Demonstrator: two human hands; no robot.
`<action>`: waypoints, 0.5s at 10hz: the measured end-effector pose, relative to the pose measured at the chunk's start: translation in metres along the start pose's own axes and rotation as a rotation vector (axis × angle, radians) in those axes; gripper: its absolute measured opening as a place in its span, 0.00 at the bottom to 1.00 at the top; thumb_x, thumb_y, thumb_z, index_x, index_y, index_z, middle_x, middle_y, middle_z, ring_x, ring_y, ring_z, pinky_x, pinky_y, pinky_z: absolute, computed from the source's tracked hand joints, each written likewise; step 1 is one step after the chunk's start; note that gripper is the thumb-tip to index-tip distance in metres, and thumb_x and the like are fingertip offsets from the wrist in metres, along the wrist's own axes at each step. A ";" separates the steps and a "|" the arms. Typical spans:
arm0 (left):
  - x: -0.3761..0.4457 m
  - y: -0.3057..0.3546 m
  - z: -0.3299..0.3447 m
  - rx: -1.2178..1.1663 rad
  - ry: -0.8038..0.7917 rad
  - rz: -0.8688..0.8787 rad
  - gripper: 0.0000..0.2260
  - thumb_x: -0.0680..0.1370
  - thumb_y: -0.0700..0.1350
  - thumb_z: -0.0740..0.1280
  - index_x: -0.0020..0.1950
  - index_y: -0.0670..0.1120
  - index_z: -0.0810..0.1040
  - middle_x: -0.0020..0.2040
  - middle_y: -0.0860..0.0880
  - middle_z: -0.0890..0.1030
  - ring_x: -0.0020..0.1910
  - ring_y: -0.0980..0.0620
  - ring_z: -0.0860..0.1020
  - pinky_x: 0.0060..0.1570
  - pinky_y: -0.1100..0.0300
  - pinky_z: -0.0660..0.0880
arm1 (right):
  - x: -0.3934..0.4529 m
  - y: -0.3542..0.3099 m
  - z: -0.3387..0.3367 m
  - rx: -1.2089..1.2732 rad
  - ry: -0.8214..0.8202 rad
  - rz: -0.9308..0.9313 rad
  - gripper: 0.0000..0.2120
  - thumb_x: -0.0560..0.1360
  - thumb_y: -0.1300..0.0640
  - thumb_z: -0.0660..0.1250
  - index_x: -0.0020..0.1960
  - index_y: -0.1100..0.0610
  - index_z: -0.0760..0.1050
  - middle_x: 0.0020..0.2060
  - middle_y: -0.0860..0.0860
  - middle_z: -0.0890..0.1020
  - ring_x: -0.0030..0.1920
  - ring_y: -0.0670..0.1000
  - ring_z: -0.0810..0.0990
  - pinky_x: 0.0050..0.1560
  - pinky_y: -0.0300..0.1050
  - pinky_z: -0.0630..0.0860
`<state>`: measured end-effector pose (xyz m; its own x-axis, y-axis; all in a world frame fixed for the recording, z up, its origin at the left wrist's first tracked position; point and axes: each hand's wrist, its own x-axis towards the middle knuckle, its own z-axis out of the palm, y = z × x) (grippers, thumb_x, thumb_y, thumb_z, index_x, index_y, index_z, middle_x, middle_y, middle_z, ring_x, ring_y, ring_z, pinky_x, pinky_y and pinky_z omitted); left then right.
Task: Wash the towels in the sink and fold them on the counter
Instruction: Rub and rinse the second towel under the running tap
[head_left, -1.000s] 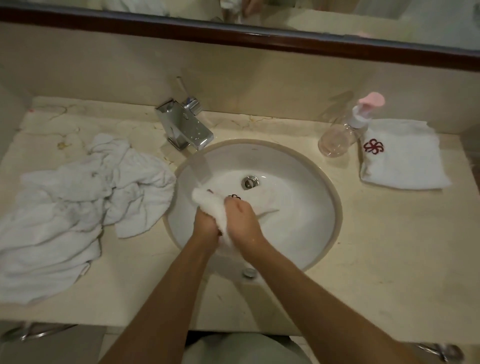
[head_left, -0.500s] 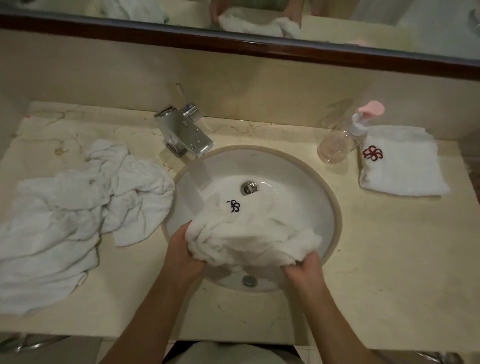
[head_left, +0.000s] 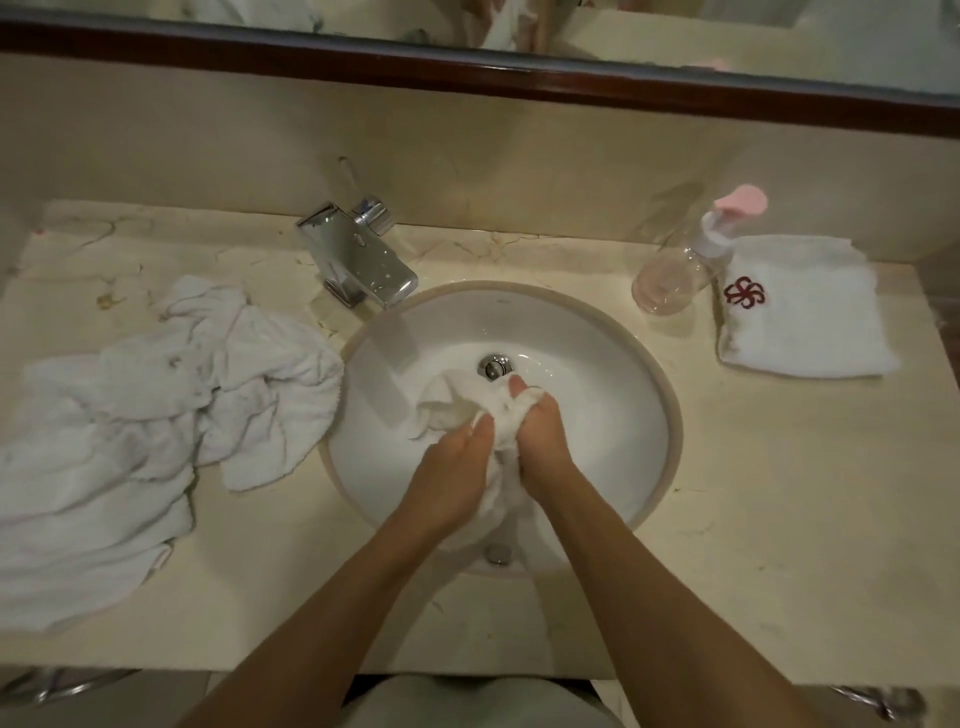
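Half a second ago the towel was spread wide between the hands; now the left hand and right hand are squeezing it into a tight wad, both gripping it, at the centre of the frame inside the sink. The washing step is likely continuing, with folding not yet started.

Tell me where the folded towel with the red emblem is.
The folded towel lies on the counter at far right, just right of the pink-capped bottle.
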<state>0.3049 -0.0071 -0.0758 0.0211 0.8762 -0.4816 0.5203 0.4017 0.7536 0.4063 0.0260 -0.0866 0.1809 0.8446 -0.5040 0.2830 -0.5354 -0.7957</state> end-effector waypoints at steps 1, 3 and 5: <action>0.036 -0.006 -0.021 -0.074 0.092 -0.144 0.17 0.86 0.49 0.52 0.56 0.44 0.78 0.53 0.46 0.80 0.54 0.48 0.76 0.50 0.61 0.66 | -0.025 -0.010 0.015 0.002 -0.161 -0.085 0.13 0.82 0.52 0.58 0.41 0.53 0.73 0.41 0.52 0.77 0.44 0.50 0.75 0.50 0.46 0.70; 0.003 0.017 -0.007 -0.015 0.016 0.015 0.26 0.84 0.55 0.48 0.58 0.40 0.79 0.54 0.43 0.81 0.55 0.45 0.78 0.54 0.55 0.71 | 0.026 -0.008 0.004 0.020 0.036 0.181 0.12 0.84 0.54 0.55 0.48 0.56 0.75 0.49 0.60 0.80 0.52 0.61 0.80 0.54 0.52 0.78; 0.013 0.020 -0.026 -0.413 0.011 -0.209 0.23 0.86 0.53 0.53 0.66 0.35 0.74 0.59 0.38 0.79 0.57 0.38 0.78 0.49 0.54 0.77 | 0.003 -0.003 0.017 -0.153 -0.062 -0.047 0.18 0.83 0.58 0.57 0.34 0.52 0.66 0.32 0.47 0.72 0.38 0.50 0.70 0.43 0.47 0.65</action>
<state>0.2934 0.0197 -0.0553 -0.0584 0.7673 -0.6386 0.1289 0.6402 0.7574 0.3902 0.0304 -0.0919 0.1073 0.8646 -0.4908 0.4308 -0.4853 -0.7608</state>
